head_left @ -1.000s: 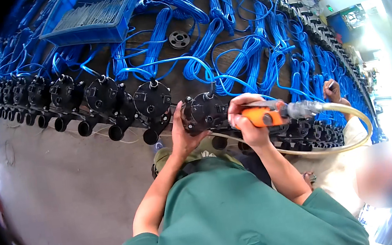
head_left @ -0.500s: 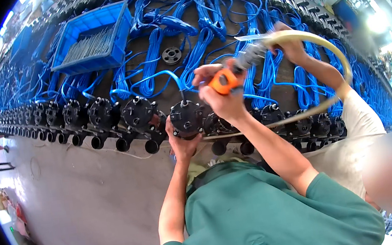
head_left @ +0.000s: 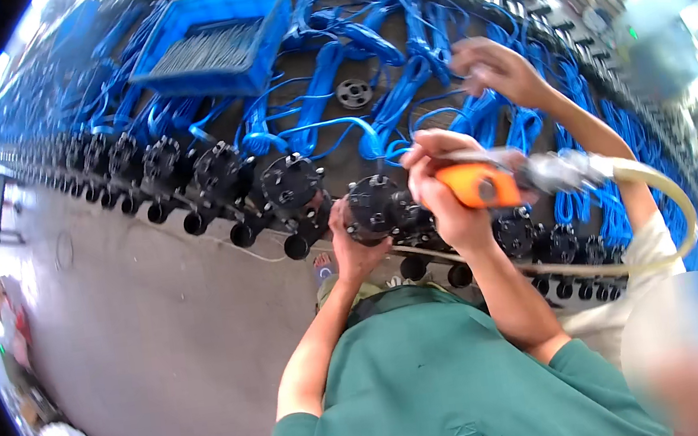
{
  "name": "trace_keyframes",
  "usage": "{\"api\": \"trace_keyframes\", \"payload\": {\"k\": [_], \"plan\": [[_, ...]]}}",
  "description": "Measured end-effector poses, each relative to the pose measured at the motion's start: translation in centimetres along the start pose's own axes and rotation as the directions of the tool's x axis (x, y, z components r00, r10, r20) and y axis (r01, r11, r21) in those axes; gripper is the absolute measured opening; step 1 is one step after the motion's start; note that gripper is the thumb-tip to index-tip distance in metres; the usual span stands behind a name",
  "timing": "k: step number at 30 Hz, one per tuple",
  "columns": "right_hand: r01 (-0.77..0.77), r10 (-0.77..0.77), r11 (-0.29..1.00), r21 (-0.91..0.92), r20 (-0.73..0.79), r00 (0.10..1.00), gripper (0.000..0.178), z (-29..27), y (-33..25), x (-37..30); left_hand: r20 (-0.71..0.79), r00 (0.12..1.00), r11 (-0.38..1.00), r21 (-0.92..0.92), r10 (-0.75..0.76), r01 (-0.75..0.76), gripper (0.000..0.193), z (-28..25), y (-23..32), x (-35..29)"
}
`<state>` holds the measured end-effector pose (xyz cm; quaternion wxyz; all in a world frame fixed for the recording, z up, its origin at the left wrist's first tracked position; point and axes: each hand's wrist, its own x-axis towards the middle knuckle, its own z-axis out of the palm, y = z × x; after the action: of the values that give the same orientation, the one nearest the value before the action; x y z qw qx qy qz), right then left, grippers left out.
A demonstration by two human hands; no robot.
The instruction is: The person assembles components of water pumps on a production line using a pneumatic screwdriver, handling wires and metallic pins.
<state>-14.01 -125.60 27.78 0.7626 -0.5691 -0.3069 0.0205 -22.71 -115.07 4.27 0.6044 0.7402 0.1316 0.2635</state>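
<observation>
My left hand (head_left: 357,247) is curled round the side of a round black housing (head_left: 374,203) with bolts on its rim. A blue cable rises from that housing's far side. Just right of it, above the row, my right hand (head_left: 449,193) is closed round an orange hand tool (head_left: 477,186). A shiny, blurred fitting (head_left: 565,170) joins the tool to a pale yellow hose (head_left: 676,199), which loops round to the right and back. The tool's working end cannot be made out.
Many similar black housings (head_left: 291,183) stand in a row along the bench edge. Bundles of blue cable (head_left: 320,91) cover the bench behind. A blue crate (head_left: 201,81) holds thin metal rods. At right, a co-worker's hand (head_left: 501,69) reaches over the cables.
My right hand has lowered and turned the orange tool, so its fitting now points right. The co-worker's hand is away from the hose. My left hand stays on the housing; the view has shifted.
</observation>
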Motion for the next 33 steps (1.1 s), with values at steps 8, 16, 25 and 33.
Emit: {"api": "trace_keyframes", "payload": {"k": [8, 16, 25, 33], "plan": [[-0.204, 0.193, 0.979, 0.030, 0.210, 0.958, 0.027, 4.5, 5.3, -2.4, -0.021, 0.989, 0.985, -0.091, 0.146, -0.147, 0.098, 0.1, -0.2, 0.5], [-0.044, 0.074, 0.987, -0.152, 0.200, 0.977, 0.028, 5.4, 6.0, -1.7, 0.157, 0.988, 0.999, -0.041, -0.005, 0.011, 0.064, -0.4, -1.0, -0.6], [0.253, -0.236, 0.950, -0.182, 0.110, 0.965, 0.047, 3.7, 2.5, -0.9, 0.190, 0.979, 0.930, 0.368, -0.071, -0.005, 0.060, 1.0, -0.5, -2.8], [0.078, -0.058, 0.985, 0.152, -0.129, 0.990, 0.044, -6.2, -13.0, -8.0, 0.264, 0.959, 0.783, 0.574, 0.100, -0.240, 0.055, -0.9, 6.1, -7.7]]}}
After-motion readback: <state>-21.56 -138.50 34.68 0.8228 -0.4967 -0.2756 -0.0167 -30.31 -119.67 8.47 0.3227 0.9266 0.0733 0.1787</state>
